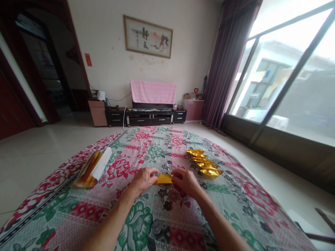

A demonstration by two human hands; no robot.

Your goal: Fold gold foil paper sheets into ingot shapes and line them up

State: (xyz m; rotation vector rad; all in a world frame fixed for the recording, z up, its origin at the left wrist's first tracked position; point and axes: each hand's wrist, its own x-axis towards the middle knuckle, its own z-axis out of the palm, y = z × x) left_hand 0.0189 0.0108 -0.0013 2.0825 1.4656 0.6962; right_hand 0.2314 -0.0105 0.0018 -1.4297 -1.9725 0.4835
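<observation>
A folded strip of gold paper (164, 179) lies on the flowered cloth (146, 216) between both my hands. My left hand (143, 179) pinches its left end with fingers closed. On the strip's right end my right hand (185, 181) is closed in the same way. A row of several finished gold paper folds (205, 163) sits just to the right of my right hand. A stack of gold paper sheets (91, 168), with a white sheet on top, lies to the left.
The cloth covers a wide surface over a tiled floor (39, 146). A low dark TV cabinet (149, 116) with a pink cover stands against the far wall. Large windows (288, 80) and a purple curtain (225, 66) are at the right. A dark doorway (34, 66) is at the left.
</observation>
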